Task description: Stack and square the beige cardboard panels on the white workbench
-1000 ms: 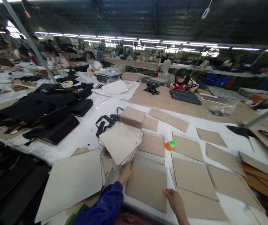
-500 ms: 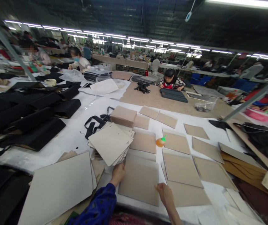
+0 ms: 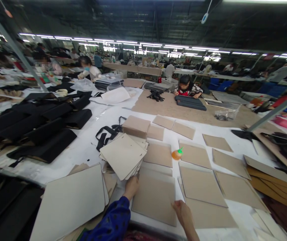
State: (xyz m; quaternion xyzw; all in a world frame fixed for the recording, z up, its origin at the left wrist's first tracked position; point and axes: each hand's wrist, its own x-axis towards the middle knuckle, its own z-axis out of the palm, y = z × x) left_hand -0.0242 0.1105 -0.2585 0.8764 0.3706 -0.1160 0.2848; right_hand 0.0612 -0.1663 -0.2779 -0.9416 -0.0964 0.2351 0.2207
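A flat beige board [image 3: 155,197] lies on the white table in front of me, between my two hands. My left hand [image 3: 131,187] is closed at its left edge, near the low corner of a fanned stack of off-white boards [image 3: 122,154]; its fingertips are partly hidden. At the opposite edge, my right hand [image 3: 182,211] pinches the board between thumb and fingers. A larger pale board [image 3: 73,197] lies to the left, on top of other sheets.
A squeeze bottle [image 3: 177,154] with a green tip stands among several beige boards [image 3: 201,183]. Black straps [image 3: 103,135] lie behind the off-white stack, beside a beige pile [image 3: 136,126]. Black folded pieces [image 3: 48,144] fill the left. Co-workers sit across the tables.
My view has turned slightly, so the table and boards appear farther right. Both hands stay at the same edges of the beige board.
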